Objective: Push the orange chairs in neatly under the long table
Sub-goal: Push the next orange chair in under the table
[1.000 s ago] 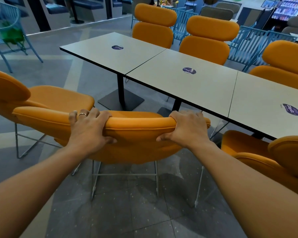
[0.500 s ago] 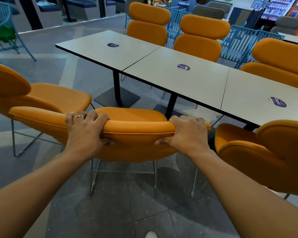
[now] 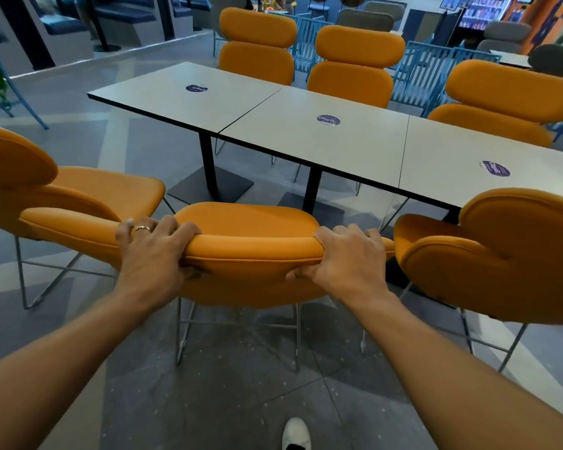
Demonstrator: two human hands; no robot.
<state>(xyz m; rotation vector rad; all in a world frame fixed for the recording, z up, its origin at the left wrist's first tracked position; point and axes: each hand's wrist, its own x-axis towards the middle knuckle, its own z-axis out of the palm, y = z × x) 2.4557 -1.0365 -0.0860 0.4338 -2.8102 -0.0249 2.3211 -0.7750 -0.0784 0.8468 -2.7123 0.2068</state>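
My left hand (image 3: 150, 251) and right hand (image 3: 345, 261) grip the middle chair (image 3: 251, 251) backrest. Risk: a crooked push clips the neighbour chair (image 3: 501, 254) at 3 o'clock, or the seat rams the desk post (image 3: 311, 190) at 12.

Chair (image 3: 247, 222) before table (image 3: 348, 151) (far chair (image 3: 355, 81) behind)

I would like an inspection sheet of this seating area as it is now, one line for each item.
Surface: long table, three grey tops joined, a round sticker on each.
Job's things: middle orange chair, seat seemingly not yet under the table; left near chair and right near chair stand out, angled; far chairs close to the far edge.
Clutter: nothing seen.
Grippers: left hand and right hand both grip the middle chair's backrest top.
Cables: nothing seen.
Surroundings: grey tiled floor, blue chairs behind, a white shoe below.
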